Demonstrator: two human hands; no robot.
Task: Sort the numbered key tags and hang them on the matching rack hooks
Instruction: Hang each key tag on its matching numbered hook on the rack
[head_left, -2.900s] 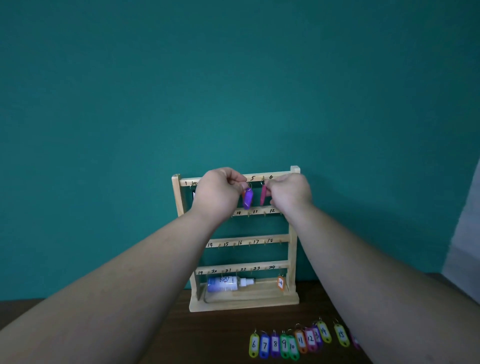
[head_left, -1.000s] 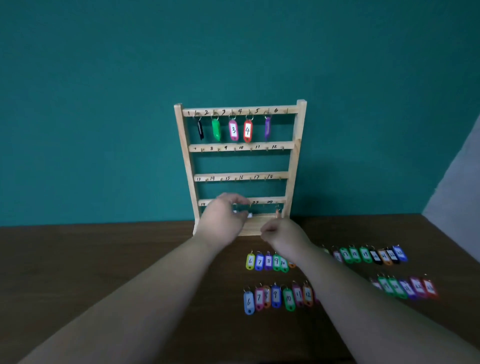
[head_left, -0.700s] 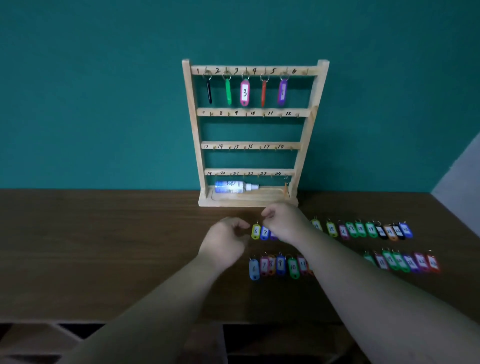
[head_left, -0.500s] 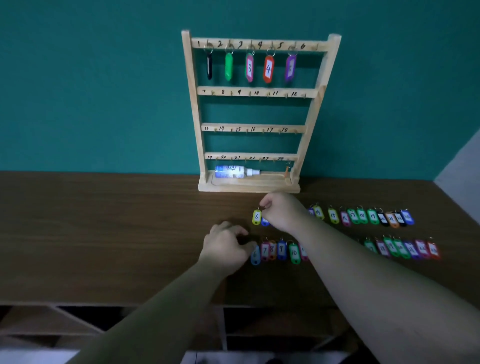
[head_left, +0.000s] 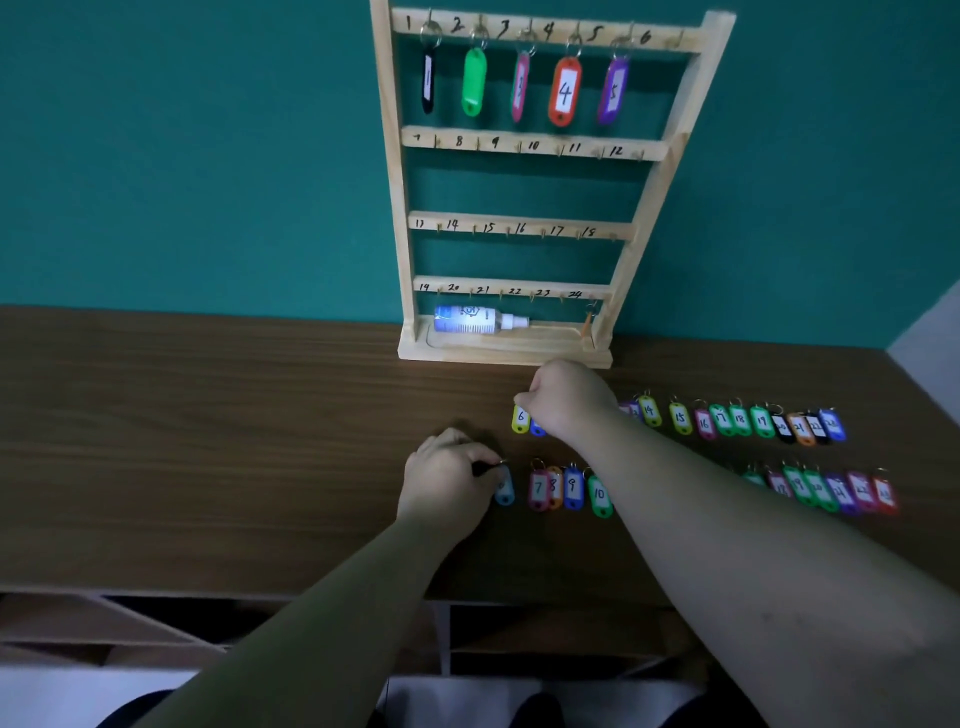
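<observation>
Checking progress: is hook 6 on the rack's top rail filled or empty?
Empty. Hook 6 is bare, while the yellow 6 tag lies on the table.

Left hand (head_left: 447, 470) and right hand (head_left: 567, 401) pinching

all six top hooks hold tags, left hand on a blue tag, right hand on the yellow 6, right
No: head view shows hook 6 bare, five tags hung. The left hand pinches the blue tag, right hand the yellow 6.
</observation>
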